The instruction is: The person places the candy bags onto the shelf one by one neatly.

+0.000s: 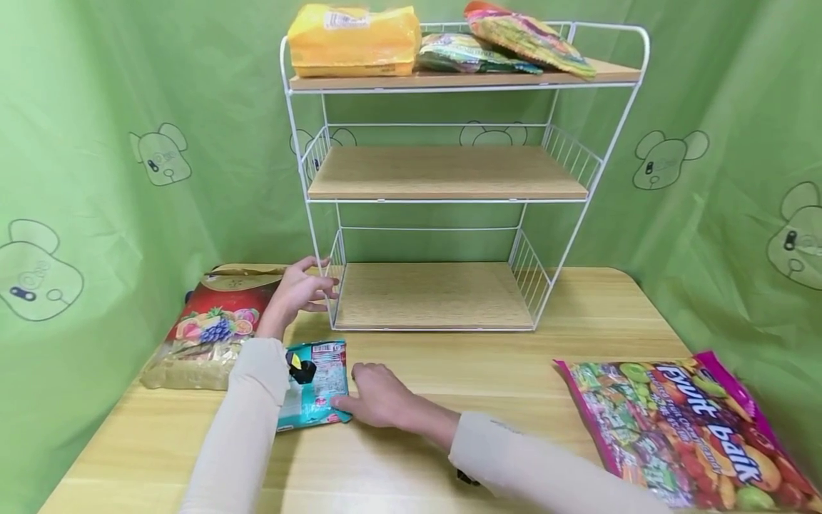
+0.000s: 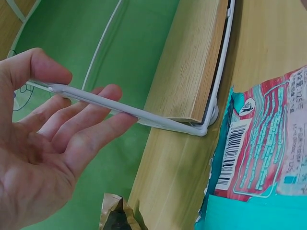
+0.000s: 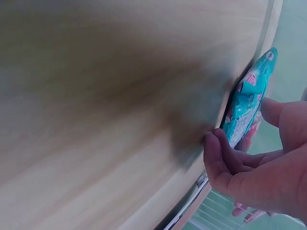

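At the left front post of the white wire rack (image 1: pixel 326 303), my left hand (image 1: pixel 300 291) has its thumb and outstretched fingers on and behind the metal. In the left wrist view this hand (image 2: pixel 53 129) stays loose around the post (image 2: pixel 124 108). On the table lies a teal snack packet (image 1: pixel 330 382), its printed back upward, partly covered by the left sleeve. Next to its right end is my right hand (image 1: pixel 382 396). The right thumb touches the packet (image 3: pixel 249 98) near a corner. Its bent fingers (image 3: pixel 218 148) are beside the edge, around nothing.
A red and gold fruit-printed bag (image 1: pixel 208 321) lies left of the rack. At right is a "Fruit balk" candy bag (image 1: pixel 687 428). The top shelf bears a yellow packet (image 1: pixel 353 43) and two colourful bags (image 1: pixel 526 36). Green cloth (image 1: pixel 96 107) surrounds the table.
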Demonstrator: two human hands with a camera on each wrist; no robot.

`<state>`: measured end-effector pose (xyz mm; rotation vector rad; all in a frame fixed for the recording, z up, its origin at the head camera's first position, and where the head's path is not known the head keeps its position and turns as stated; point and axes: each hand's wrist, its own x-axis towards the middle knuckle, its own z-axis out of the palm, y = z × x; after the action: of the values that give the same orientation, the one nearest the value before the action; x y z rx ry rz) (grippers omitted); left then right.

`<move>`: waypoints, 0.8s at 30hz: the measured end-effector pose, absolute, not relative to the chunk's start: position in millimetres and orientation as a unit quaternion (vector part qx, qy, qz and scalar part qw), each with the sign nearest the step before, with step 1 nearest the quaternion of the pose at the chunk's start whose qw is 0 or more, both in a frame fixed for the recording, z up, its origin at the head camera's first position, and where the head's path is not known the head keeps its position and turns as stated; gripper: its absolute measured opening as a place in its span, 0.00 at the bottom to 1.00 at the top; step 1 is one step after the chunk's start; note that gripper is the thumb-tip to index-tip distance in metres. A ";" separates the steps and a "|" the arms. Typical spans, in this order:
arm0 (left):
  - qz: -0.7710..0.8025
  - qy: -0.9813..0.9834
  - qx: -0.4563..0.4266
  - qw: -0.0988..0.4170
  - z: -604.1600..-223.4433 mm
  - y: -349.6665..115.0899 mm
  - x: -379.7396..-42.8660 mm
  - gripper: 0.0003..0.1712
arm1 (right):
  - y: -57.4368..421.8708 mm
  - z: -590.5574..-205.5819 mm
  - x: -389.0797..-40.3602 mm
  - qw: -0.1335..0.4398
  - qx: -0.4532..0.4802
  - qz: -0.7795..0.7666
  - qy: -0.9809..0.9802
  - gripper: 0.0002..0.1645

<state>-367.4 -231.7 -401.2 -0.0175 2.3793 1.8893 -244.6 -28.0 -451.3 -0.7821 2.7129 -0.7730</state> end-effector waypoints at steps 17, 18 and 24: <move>0.623 0.781 -0.004 0.054 -400.3 -231.6 -366.2 0.32 | -44.6 -454.9 -245.7 0.152 -0.217 -0.300 0.916 0.44; 0.622 0.781 -0.004 0.054 -400.3 -231.7 -366.4 0.32 | -45.2 -454.8 -245.7 0.151 -0.216 -0.301 0.916 0.44; 0.623 0.781 -0.006 0.055 -401.4 -231.4 -366.8 0.32 | -45.3 -453.3 -245.6 0.151 -0.210 -0.284 0.923 0.45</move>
<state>-366.8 -231.4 -401.4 -0.0178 2.3708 1.8904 -245.6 -45.3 -453.3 -0.6037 2.6501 -0.8168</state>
